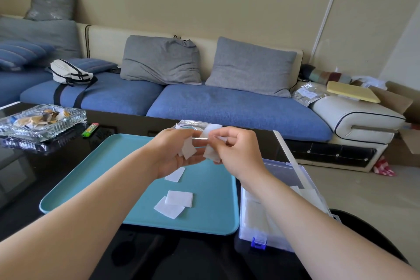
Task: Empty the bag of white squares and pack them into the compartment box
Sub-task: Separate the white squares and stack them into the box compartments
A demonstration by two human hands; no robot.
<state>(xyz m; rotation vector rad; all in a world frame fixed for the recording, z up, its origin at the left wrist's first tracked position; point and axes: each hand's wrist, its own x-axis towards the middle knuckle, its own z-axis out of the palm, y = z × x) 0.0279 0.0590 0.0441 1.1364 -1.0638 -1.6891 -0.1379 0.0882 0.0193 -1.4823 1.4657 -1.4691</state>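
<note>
Gripping a few white squares (188, 149), the left hand (170, 154) is raised above the tray (91, 177), fingers curled around them. The right hand (236, 150) is level with it and just beside it; its thumb and fingers pinch more of the white squares. The clear bag (193, 123) shows just behind both hands, at the fingertips. Which hand holds the bag cannot be told.

Three loose squares (179, 199) lie flat on the tray below the hands. Two overlap near the middle of the tray. The third lies apart from them, directly under the heel of the left hand.

The box (247, 229) is clear plastic and stands on the table (34, 177), just beside the right edge of the tray. The right forearm crosses in front of it and hides part of it. White material shows inside; how much cannot be told. A blue latch (258, 243) sits on its near wall.

A glass ashtray (43, 120) and a green lighter (90, 129) lie at the far left of the table, well apart from the tray. A blue sofa (227, 102) with grey cushions (250, 66) stands behind the table.
</note>
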